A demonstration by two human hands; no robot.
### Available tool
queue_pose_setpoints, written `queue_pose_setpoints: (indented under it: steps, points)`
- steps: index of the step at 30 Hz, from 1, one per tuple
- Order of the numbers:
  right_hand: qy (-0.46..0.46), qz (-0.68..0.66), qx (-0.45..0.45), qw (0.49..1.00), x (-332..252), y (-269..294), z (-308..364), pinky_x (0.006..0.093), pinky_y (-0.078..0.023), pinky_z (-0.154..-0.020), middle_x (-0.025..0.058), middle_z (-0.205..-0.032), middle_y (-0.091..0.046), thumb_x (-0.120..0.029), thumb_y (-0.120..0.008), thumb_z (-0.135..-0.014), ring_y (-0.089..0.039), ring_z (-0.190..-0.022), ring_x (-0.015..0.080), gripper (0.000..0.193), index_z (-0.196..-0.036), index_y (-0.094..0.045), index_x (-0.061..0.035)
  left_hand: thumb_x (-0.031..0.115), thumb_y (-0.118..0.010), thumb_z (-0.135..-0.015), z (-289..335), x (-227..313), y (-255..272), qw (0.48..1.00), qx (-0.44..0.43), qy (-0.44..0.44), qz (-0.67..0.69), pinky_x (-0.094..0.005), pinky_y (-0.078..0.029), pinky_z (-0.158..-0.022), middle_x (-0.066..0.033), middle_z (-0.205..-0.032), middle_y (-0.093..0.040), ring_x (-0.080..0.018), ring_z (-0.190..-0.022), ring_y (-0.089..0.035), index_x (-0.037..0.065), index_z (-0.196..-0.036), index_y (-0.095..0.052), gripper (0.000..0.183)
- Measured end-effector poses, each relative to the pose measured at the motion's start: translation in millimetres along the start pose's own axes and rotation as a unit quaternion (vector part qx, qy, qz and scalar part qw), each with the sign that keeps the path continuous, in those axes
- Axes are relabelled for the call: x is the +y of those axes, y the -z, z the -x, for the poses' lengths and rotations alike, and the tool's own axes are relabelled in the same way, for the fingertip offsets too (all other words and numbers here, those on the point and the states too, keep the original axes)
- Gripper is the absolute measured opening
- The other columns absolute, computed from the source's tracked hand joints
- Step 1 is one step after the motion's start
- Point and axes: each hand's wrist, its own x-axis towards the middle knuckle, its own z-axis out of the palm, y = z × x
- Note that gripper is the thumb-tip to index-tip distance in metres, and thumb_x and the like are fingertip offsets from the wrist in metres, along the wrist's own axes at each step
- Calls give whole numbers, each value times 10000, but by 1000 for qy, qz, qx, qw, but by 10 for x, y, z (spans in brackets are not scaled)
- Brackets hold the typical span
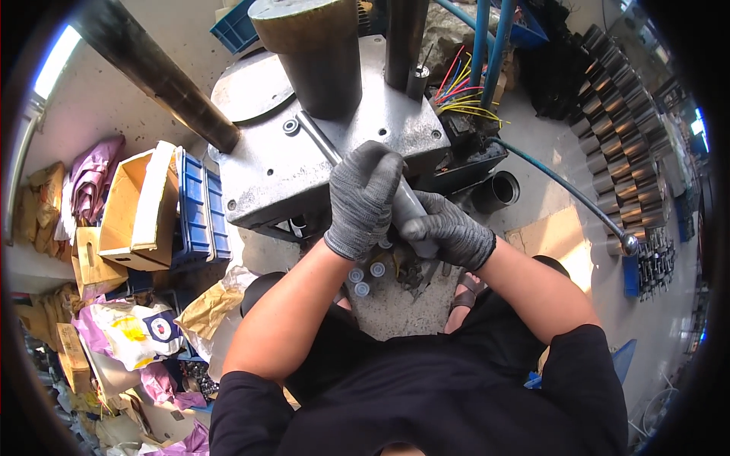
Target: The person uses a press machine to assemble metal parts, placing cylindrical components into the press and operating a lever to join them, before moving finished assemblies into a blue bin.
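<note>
Both my hands wear grey knitted gloves and are closed on one long part, a smooth grey tube [409,211] with a shiny metal rod [319,138] slanting out toward the far left. My left hand [366,196] wraps it where the rod meets the tube. Lower down, my right hand [449,232] grips the tube near its near end. The rod's far end lies over a metal machine table [266,156]. Beside that end rests a small dark ring [291,126]. My fingers hide part of the tube.
A thick steel column [315,68] and a slanted bar [160,76] rise from the machine. Left stand a cardboard box [137,209] and blue crate [199,205]. Stacked metal tubes [620,144] line the right. Several small round parts [361,289] lie on the floor below my hands.
</note>
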Motion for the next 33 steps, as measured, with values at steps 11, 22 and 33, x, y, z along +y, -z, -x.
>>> queue_pose_setpoints:
  steps: [11,22,33]
  points:
    - [46,-334,255,906,-189,376,-444,185,-427,-397,30,-851,-616,-314,-737,-948,-546,-551,76,285,-1070,-584,-106,311,-556,-1043,-185,-232,109,995,58,68,-53,-325,-516,-691,-126,-876,-707,-180,-715,-622,-19,-1021,-682,354]
    - [286,525,301,742,-555,714,-1109,402,-494,-1093,188,-1370,-611,-161,-839,-830,-607,-1259,334,765,-1503,-478,-147,393,-503,-1058,-112,-285,160,971,63,206,103,-218,-433,-527,-69,-909,-735,-92,-617,-596,87,-1041,-695,361]
    - [445,435,284,729,-979,613,-1038,388,-573,-991,174,-1283,-666,-128,-820,-861,-662,-1190,262,688,-1476,-510,-105,460,-473,-1073,-135,-372,283,929,104,255,247,-220,-408,-476,-133,-954,-711,-123,-587,-566,60,-1106,-657,442]
